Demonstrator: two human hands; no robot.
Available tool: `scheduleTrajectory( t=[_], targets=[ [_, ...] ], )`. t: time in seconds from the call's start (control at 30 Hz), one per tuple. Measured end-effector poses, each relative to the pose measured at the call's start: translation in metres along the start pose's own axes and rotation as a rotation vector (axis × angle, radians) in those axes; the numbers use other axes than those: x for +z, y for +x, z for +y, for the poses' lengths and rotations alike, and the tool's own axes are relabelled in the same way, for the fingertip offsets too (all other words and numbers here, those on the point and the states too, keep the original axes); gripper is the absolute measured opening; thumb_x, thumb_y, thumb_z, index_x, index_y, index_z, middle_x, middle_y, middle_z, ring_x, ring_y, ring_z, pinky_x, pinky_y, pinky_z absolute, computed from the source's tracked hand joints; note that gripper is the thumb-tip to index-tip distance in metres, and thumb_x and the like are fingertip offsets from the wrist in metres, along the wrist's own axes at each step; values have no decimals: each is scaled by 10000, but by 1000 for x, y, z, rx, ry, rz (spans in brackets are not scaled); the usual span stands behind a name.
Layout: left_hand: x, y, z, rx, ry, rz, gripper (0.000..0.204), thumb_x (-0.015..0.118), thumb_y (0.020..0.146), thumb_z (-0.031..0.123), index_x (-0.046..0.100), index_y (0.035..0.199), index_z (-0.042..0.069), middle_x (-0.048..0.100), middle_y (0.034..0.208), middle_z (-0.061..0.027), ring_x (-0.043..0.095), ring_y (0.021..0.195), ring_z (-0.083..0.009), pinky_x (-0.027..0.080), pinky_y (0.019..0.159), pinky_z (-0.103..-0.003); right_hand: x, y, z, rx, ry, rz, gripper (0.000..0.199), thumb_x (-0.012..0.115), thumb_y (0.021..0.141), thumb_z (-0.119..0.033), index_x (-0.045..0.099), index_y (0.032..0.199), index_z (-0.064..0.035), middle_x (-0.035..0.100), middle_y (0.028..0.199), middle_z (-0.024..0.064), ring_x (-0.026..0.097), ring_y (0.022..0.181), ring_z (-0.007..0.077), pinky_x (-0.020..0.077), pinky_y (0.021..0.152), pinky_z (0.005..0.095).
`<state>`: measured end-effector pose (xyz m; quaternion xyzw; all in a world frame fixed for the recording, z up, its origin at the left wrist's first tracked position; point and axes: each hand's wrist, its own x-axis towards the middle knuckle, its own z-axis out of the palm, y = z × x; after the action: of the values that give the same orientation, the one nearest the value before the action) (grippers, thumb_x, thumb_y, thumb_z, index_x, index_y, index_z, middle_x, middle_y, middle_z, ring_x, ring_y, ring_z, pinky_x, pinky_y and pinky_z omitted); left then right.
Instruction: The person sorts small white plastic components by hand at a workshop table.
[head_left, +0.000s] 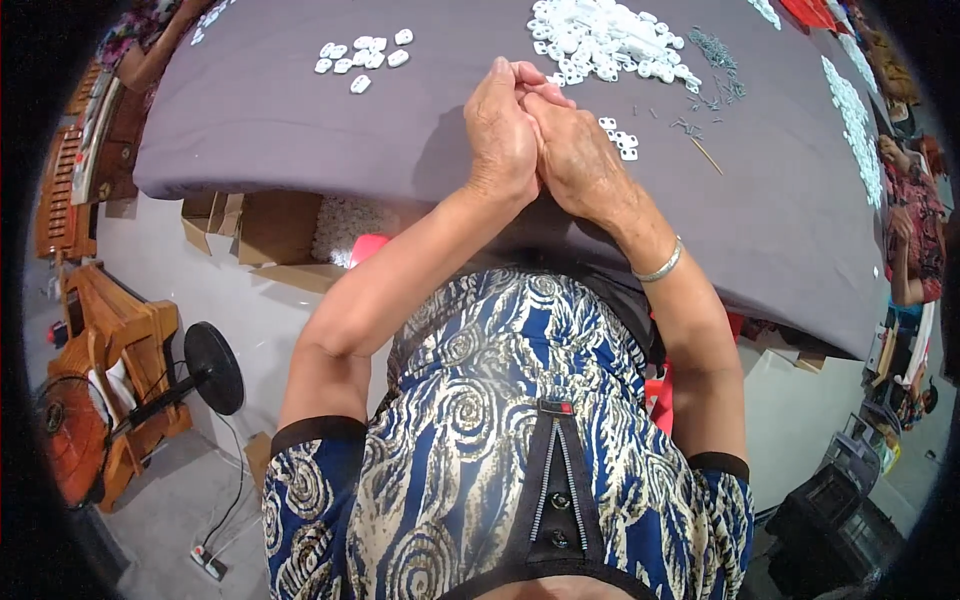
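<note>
My left hand and my right hand are pressed together above the table, fingers curled into each other. Whatever lies between them, if anything, is hidden. Just beyond them spreads a large heap of small white plastic pieces. By my right hand lies a small cluster of white pieces with dark holes. Further right are a pile of small grey screws and a thin wooden stick. Several rounded white pieces sit apart at the left.
A grey cloth covers the table. Under its near edge stands an open cardboard box of white pieces. A fan and wooden furniture stand at the left. Other people sit at the far left and right; more white pieces line the right edge.
</note>
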<state>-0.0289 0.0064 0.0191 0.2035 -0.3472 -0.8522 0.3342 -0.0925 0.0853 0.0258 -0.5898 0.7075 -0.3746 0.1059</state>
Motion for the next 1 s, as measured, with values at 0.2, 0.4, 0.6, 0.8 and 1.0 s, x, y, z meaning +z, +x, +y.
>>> scheduleTrajectory(
  t=[0.2,0.4,0.6,0.8,1.0],
  targets=[
    [-3,1,1,-47,3,5,340,305,1028,315,492,903,60,558,730,-88,575,762,-228,486,776,-347,1,1,-1,-107,-123,31,92,533,841,-95,498,877,-18,605,766,222,591,739,435,472,622,502],
    [-1,0,6,-60,-26,-79,348,325,1019,333,508,966,42,579,808,-113,576,815,-223,482,821,-348,-2,1,-3,45,-135,47,203,517,924,-208,511,872,-11,616,751,220,608,734,422,487,608,489],
    [-7,2,12,55,206,-81,385,402,991,363,549,1058,13,584,979,-103,546,959,-167,444,857,-297,-15,-2,3,31,-230,157,286,536,932,-297,505,900,-15,615,683,215,615,670,414,483,570,481],
    [-9,3,11,177,636,-209,138,575,895,118,581,935,-14,608,759,-25,571,697,-82,484,662,-247,-21,-5,7,137,-211,115,220,548,919,-235,487,910,-24,622,709,219,615,702,419,477,603,508],
    [-9,10,23,200,664,-120,63,587,880,58,600,912,6,618,783,-9,570,721,-75,479,661,-226,-28,-6,10,178,-57,168,266,647,846,-255,521,945,-43,630,736,184,612,720,409,482,626,467]
  ],
)
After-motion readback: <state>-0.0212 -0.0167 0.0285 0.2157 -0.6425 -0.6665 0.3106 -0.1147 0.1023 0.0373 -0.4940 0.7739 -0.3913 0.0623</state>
